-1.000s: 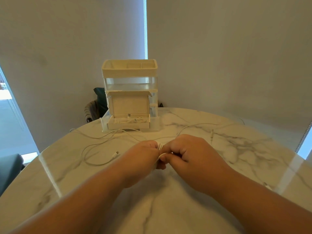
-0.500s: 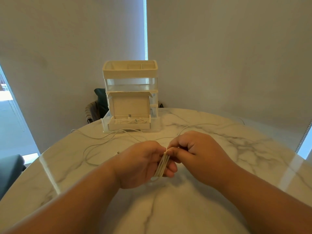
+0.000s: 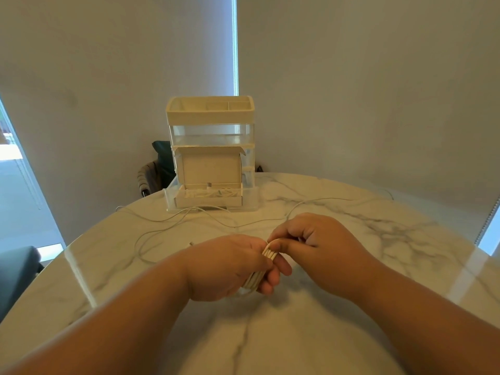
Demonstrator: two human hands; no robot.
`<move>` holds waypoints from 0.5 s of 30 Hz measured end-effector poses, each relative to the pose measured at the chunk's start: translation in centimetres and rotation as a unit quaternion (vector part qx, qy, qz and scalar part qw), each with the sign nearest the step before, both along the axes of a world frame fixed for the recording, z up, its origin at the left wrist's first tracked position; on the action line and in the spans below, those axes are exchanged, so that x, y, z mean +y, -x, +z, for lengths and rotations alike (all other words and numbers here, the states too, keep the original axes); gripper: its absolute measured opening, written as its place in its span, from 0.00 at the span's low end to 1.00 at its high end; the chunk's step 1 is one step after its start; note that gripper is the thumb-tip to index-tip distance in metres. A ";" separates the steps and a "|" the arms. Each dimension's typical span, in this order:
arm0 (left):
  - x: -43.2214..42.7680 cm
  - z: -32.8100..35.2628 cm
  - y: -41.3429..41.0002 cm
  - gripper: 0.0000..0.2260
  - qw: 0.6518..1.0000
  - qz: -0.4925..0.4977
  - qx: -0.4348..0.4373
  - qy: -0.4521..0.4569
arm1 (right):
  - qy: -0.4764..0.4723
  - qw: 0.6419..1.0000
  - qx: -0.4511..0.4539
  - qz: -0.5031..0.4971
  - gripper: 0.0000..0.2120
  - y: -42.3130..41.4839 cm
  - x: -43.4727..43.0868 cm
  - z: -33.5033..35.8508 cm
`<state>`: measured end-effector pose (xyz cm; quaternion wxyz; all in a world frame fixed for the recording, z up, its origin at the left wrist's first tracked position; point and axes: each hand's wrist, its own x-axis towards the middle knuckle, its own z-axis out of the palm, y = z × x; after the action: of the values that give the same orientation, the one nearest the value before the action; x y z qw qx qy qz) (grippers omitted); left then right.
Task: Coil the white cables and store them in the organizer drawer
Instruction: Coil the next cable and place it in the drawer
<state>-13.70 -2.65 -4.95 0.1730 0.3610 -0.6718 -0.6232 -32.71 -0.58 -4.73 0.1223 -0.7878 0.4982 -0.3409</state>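
Head: loose cables (image 3: 235,226) before organizer (image 3: 211,115)

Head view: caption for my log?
Left hand and right hand grip a coiled white cable over a marble table; cream plastic organizer's drawer stands open.

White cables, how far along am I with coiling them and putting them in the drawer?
Done: some stored cable already lies in the open bottom drawer. In hand: the left hand grips a coil of several loops while the right hand pinches its top. Left: loose cables lie spread on the table before the organizer, and this coil is not yet in the drawer.
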 end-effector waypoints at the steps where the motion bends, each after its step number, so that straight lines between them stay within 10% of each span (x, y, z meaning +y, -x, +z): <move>1: -0.1 -0.1 0.0 0.12 1.000 0.006 0.003 -0.002 | -0.003 1.000 -0.007 -0.001 0.04 0.2 -0.2 0.0; 15: 0.8 1.2 1.1 0.19 0.982 0.097 0.162 -0.024 | -0.014 0.991 -0.133 -0.015 0.06 1.5 -1.2 -0.1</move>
<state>-14.78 -1.84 -3.76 0.3306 0.3233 -0.5814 -0.6694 -34.25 -1.80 -4.87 0.1934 -0.7262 0.4936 -0.4376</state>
